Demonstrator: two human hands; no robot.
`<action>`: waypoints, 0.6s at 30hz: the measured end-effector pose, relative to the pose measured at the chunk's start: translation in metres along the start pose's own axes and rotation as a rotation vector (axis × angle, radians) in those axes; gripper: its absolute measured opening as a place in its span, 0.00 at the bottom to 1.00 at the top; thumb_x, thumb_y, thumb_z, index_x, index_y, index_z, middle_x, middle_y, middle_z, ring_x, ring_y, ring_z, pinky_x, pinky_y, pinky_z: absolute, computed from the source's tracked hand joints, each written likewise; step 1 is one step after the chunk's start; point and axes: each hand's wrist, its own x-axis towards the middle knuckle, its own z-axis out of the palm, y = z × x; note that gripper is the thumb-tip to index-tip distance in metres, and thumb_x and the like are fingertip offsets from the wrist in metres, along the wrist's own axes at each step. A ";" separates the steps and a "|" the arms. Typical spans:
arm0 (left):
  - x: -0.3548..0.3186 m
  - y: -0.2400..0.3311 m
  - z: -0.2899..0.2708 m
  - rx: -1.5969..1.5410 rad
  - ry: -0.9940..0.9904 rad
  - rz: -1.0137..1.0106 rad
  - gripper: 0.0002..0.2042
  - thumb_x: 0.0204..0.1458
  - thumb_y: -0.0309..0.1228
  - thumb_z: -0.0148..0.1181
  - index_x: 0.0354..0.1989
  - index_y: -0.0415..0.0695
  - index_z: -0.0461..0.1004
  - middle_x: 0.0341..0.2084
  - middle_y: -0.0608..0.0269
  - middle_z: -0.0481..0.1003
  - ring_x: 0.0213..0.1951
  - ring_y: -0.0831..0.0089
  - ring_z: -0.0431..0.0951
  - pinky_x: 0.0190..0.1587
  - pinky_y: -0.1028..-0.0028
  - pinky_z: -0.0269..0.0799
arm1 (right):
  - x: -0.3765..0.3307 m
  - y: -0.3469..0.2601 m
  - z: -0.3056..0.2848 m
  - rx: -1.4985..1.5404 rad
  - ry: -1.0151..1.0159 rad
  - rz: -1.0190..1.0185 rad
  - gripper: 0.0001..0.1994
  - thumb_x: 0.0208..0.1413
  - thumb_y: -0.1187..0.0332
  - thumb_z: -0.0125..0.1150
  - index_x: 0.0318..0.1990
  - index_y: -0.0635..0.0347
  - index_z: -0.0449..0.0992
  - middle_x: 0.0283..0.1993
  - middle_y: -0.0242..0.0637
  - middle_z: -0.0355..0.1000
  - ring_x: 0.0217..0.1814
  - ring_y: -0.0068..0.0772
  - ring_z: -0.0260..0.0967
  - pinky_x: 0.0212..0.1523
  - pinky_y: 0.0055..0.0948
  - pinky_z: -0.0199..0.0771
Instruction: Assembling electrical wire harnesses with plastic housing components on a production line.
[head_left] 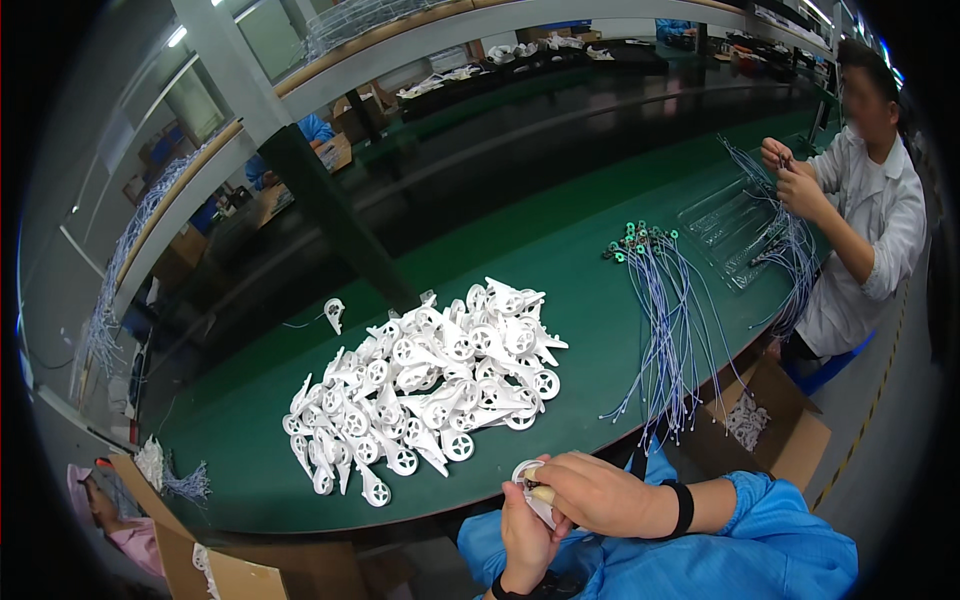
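Observation:
Close to my body, both hands hold one white plastic part [541, 511] with a round ring-shaped end. My left hand [525, 538] grips it from below, thumb along its side. From the right, my right hand [605, 493] closes over the round end, pale finger covers on its fingertips. Something small and dark shows inside the ring, but my fingers hide most of it. Beyond my hands, a large heap of similar white plastic parts [430, 375], each with a spoked round end and a tapering arm, lies on the green table [560, 450].
Right of the heap lies a bundle of thin wires [655, 330] with green-and-black ends. A clear tray [715, 235] sits beyond it, near a co-worker [870, 200] handling a small part. One part with a wire [334, 312] lies apart. Cardboard boxes [790, 425] stand below the table edge.

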 end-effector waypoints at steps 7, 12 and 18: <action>0.000 0.001 0.004 0.056 0.060 0.014 0.29 0.61 0.55 0.27 0.51 0.44 0.65 0.13 0.67 0.62 0.13 0.79 0.58 0.14 0.80 0.52 | 0.005 -0.002 0.000 -0.057 -0.025 -0.019 0.21 0.42 0.75 0.59 0.48 0.66 0.69 0.41 0.44 0.69 0.43 0.45 0.68 0.46 0.34 0.69; 0.000 0.002 -0.001 0.084 0.025 0.008 0.28 0.61 0.55 0.27 0.47 0.43 0.65 0.12 0.68 0.61 0.12 0.80 0.57 0.13 0.81 0.50 | 0.004 0.000 -0.002 -0.075 -0.069 -0.009 0.21 0.42 0.75 0.58 0.48 0.65 0.70 0.42 0.43 0.69 0.43 0.44 0.68 0.46 0.33 0.68; -0.002 -0.003 0.002 0.181 0.063 0.066 0.31 0.62 0.54 0.27 0.54 0.37 0.62 0.14 0.68 0.62 0.13 0.81 0.59 0.14 0.82 0.53 | 0.002 -0.002 0.000 -0.073 -0.059 -0.013 0.20 0.41 0.75 0.58 0.47 0.65 0.71 0.43 0.43 0.69 0.42 0.43 0.68 0.44 0.33 0.68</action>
